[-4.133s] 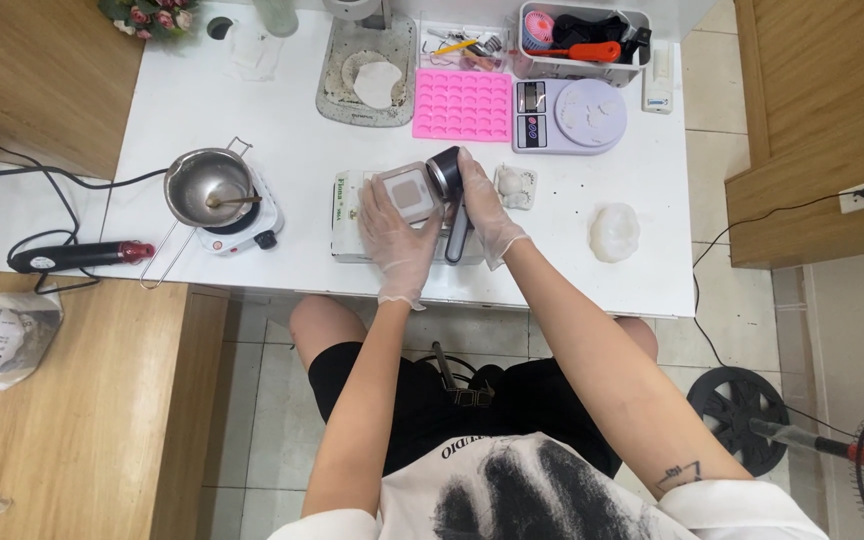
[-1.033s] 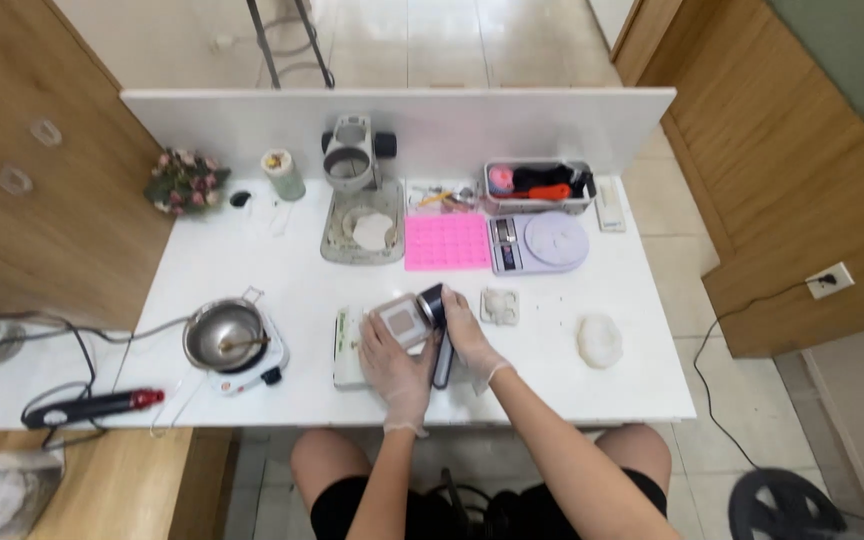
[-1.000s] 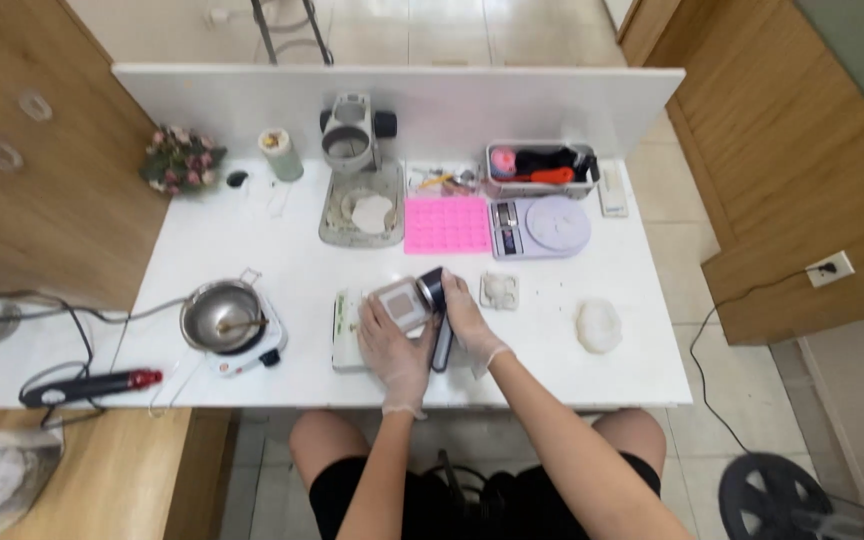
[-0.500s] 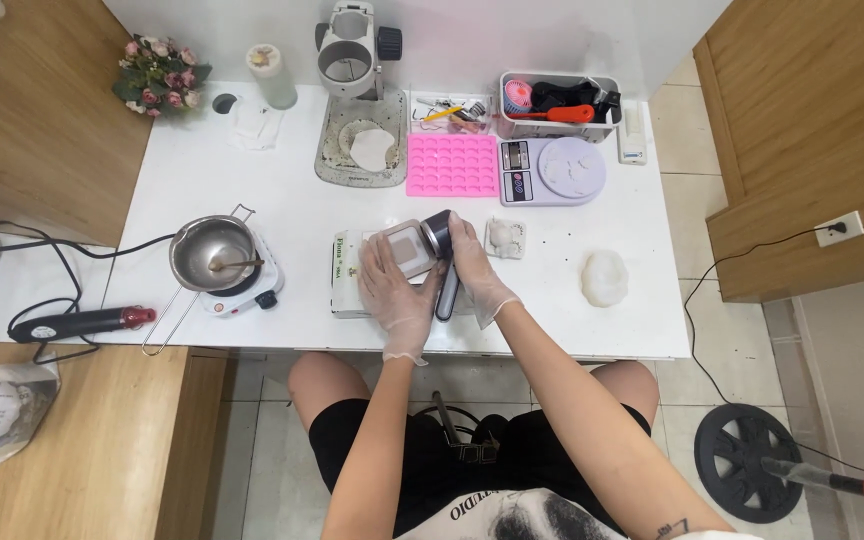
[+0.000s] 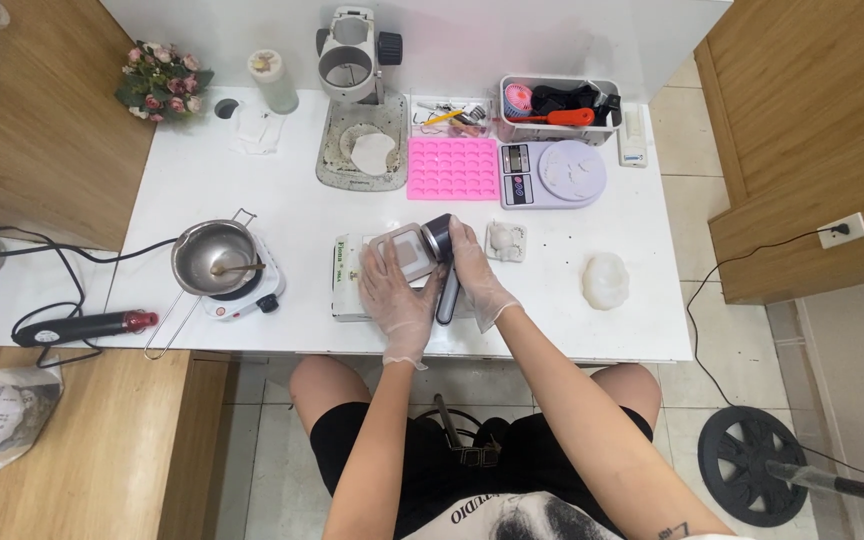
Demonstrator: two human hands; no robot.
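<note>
Both my hands wear thin clear gloves. My left hand [image 5: 395,296] lies flat on a small square grey-rimmed block [image 5: 404,250] that rests on a white box [image 5: 345,285] near the table's front edge. My right hand [image 5: 476,270] is wrapped around a dark grey handheld tool [image 5: 443,262], whose round head touches the block's right side and whose handle points toward me.
On the white table [image 5: 562,310]: a pink silicone mould [image 5: 453,168], a kitchen scale [image 5: 553,174], a microscope on a grey base [image 5: 355,80], a grey bin of tools [image 5: 558,103], a steel pot on a small hotplate [image 5: 217,262], a white lump [image 5: 605,280], a heat tool [image 5: 82,326], flowers [image 5: 160,80].
The camera has tilted and moved closer, so the table sits higher and larger in view. My hands, the block and the tool stay in the same pose.
</note>
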